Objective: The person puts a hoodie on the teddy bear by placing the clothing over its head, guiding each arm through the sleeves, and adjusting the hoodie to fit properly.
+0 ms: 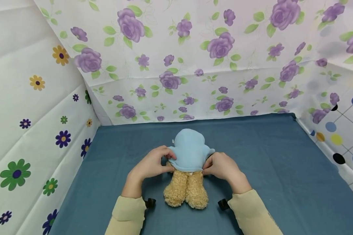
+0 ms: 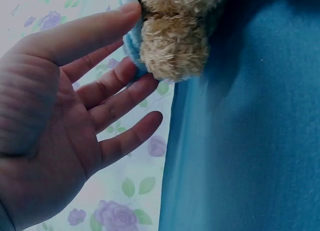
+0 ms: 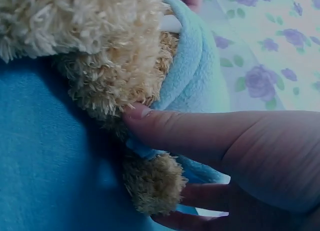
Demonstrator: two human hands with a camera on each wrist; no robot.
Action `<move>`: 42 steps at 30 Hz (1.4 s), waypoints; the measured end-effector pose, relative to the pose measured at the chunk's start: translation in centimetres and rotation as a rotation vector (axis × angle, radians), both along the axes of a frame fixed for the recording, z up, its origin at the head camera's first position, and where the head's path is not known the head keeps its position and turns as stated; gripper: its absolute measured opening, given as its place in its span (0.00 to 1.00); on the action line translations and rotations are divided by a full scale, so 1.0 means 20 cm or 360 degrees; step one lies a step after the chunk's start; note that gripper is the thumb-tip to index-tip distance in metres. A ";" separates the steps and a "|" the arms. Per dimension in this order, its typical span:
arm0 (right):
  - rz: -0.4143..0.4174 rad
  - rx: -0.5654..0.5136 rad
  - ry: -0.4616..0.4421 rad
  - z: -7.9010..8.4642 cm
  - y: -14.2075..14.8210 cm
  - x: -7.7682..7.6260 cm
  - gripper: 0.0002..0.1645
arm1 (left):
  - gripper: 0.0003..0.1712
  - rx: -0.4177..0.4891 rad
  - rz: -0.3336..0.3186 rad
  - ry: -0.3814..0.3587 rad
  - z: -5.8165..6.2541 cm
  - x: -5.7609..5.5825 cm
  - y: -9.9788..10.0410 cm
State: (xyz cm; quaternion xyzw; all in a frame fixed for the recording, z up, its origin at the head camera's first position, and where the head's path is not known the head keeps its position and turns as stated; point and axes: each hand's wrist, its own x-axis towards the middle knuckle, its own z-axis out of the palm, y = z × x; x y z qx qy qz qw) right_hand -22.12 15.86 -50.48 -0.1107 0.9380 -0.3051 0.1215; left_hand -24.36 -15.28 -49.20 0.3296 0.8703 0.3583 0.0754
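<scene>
A tan plush teddy bear (image 1: 196, 192) lies on the blue cloth, legs toward the wearer. Its head and back are covered by a light blue hooded top (image 1: 189, 153). At the left edge of this top, my left hand (image 1: 154, 163) pinches the hem between thumb and fingers; the left wrist view shows a furry paw (image 2: 175, 51) beside the fingertips. My right hand (image 1: 223, 166) pinches the opposite edge. In the right wrist view, its thumb (image 3: 170, 128) presses at the hem against the fur, with fingers behind another paw (image 3: 154, 183). The bear's face is hidden.
A blue cloth (image 1: 267, 169) covers the table. White sheeting with purple roses (image 1: 170, 80) hangs behind it. Flower-printed sheeting (image 1: 17, 137) stands at the left, and dotted sheeting (image 1: 347, 130) at the right. Dark wrist-camera mounts (image 1: 150, 203) sit below both hands.
</scene>
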 end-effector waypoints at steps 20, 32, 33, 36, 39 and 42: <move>0.0109 -0.0196 0.0093 0.14 0.10 -0.05 0.17 | 0.05 0.0155 0.0224 0.0124 0.00 -0.05 0.01; -0.0285 -0.0381 0.0474 0.22 -0.17 -0.22 0.19 | 0.14 0.0324 0.0592 0.0117 0.07 -0.19 0.17; -0.0282 -0.0375 0.0468 0.19 -0.19 -0.24 0.20 | 0.17 0.0304 0.0583 0.0097 0.06 -0.20 0.18; -0.0313 -0.0332 0.0467 0.12 -0.24 -0.27 0.20 | 0.21 0.0268 0.0554 0.0043 0.04 -0.21 0.19; -0.0370 -0.0286 0.0507 0.09 -0.26 -0.27 0.16 | 0.23 0.0247 0.0523 0.0014 0.04 -0.20 0.20; -0.0389 -0.0234 0.0540 0.08 -0.27 -0.25 0.11 | 0.23 0.0228 0.0482 -0.0001 0.04 -0.18 0.22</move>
